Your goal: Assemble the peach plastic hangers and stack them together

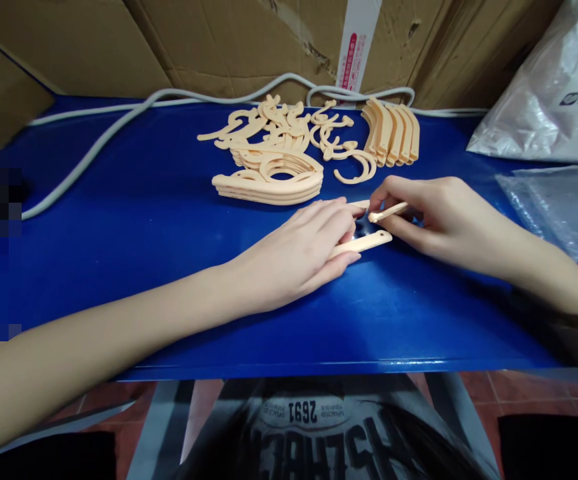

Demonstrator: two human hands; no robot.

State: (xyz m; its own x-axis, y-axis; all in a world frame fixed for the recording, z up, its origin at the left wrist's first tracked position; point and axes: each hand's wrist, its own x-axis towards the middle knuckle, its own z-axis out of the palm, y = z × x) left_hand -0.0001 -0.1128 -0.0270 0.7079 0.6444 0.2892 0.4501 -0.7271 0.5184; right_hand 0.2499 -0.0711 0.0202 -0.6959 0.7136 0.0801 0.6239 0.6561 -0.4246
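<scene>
The left hand [309,243] curls closed around a beige plastic hanger part [371,243], its holed end jutting past the thumb above the blue table [169,227]. The right hand [433,210] pinches a slim beige strip [391,212]. The shirt [319,433] reads "2691", upside down.

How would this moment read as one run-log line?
left hand: holds holed beige piece | right hand: holds slim beige piece | beige stack: beyond left hand, on blue table
</scene>
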